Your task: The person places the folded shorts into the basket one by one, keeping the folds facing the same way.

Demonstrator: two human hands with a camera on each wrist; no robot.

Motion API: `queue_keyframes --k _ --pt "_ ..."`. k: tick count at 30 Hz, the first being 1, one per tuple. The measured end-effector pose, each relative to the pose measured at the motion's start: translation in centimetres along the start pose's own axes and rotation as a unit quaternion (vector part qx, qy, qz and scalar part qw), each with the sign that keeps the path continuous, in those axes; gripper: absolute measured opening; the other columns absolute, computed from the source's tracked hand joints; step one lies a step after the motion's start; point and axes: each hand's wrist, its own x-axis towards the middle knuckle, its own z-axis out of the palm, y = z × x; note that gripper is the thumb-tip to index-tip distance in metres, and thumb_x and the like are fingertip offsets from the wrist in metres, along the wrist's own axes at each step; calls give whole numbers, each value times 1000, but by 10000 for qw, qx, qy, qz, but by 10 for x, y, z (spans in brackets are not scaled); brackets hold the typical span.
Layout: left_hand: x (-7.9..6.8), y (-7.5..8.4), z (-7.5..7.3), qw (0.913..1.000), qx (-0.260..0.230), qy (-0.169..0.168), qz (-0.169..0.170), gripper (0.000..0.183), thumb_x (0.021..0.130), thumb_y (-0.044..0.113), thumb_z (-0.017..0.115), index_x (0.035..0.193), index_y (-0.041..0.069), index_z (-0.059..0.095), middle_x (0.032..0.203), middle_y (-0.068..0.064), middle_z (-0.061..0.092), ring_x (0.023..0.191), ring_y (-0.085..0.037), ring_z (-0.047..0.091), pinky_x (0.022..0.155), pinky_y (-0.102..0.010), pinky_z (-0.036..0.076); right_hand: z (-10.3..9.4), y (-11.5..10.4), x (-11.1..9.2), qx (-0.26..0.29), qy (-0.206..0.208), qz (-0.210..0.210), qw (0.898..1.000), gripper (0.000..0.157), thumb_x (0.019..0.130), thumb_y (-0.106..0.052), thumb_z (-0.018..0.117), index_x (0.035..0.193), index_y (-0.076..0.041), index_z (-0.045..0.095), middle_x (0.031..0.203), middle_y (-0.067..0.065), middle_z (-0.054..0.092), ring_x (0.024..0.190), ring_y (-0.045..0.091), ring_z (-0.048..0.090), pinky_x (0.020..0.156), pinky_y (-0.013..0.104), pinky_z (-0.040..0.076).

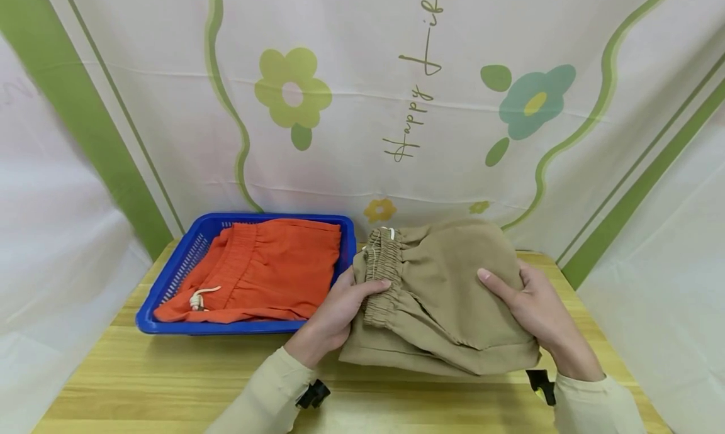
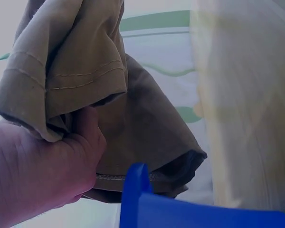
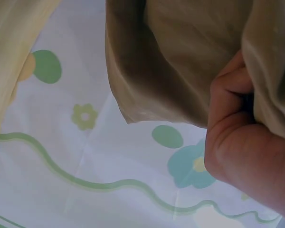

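Note:
Both hands hold a pair of folded khaki pants (image 1: 447,295) above the table, to the right of the basket. My left hand (image 1: 335,311) grips the left side, its thumb on top of the gathered elastic waistband and its fingers underneath. At the opposite side my right hand (image 1: 540,311) grips the folded edge, thumb on top. In the left wrist view, stitched hems of the pants (image 2: 88,83) hang about the left hand (image 2: 52,166). The right wrist view has the right hand (image 3: 247,137) with bent fingers tucked under the khaki cloth (image 3: 175,71).
A blue plastic basket (image 1: 226,328) stands on the left of the wooden table (image 1: 170,377). Folded orange pants (image 1: 277,264) with a white drawstring lie in it. A white cloth with printed flowers (image 1: 362,151) hangs behind the table.

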Motion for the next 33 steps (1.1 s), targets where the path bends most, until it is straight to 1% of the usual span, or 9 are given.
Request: queue_keyframes --k 3,5,12,17,22,27,33 --pt "-3 4 -3 10000 -52 -21 34 54 98 17 67 144 10 40 121 -10 65 103 -22 67 93 -34 53 1 -5 -1 -85 61 -82 9999 44 102 -36 63 123 3 57 92 14 70 72 25 71 61 38 58" --pt "-5 7 -5 9999 -82 -56 63 52 98 16 66 144 10 42 122 -12 65 103 -24 68 92 -36 54 3 -9 -2 -110 78 -136 9998 44 102 -35 64 123 2 57 93 15 70 72 25 71 61 38 58" --pt "-14 17 -10 9998 73 -14 185 48 99 16 64 140 8 42 119 -10 65 101 -23 68 90 -36 54 8 -21 -3 -154 179 -271 9994 42 101 -36 65 120 1 60 95 15 70 73 24 71 62 37 58" --pt "-20 27 -11 9997 107 7 218 48 99 15 64 140 7 41 119 -8 66 101 -20 68 90 -35 54 12 -28 -3 -39 225 -367 9991 40 100 -35 66 116 1 62 92 14 71 72 24 72 62 37 58" --pt "-26 35 -16 9998 53 58 195 46 99 15 64 139 7 42 116 -8 66 98 -19 68 88 -34 55 17 -33 -2 125 197 -436 9988 40 100 -35 67 118 0 62 93 14 72 73 25 73 62 38 59" --pt "-32 41 -20 9995 79 151 257 43 99 15 64 137 7 44 114 -9 67 96 -20 69 87 -34 56 22 -39 0 189 155 -501 9984 40 100 -35 67 118 -1 62 95 14 72 75 25 73 64 37 59" --pt "-39 49 -25 9991 93 263 327 44 100 14 63 137 6 42 113 -9 68 95 -21 70 86 -35 57 30 -45 2 310 175 -715 9968 36 100 -34 67 118 -3 64 97 13 72 78 24 73 66 36 59"
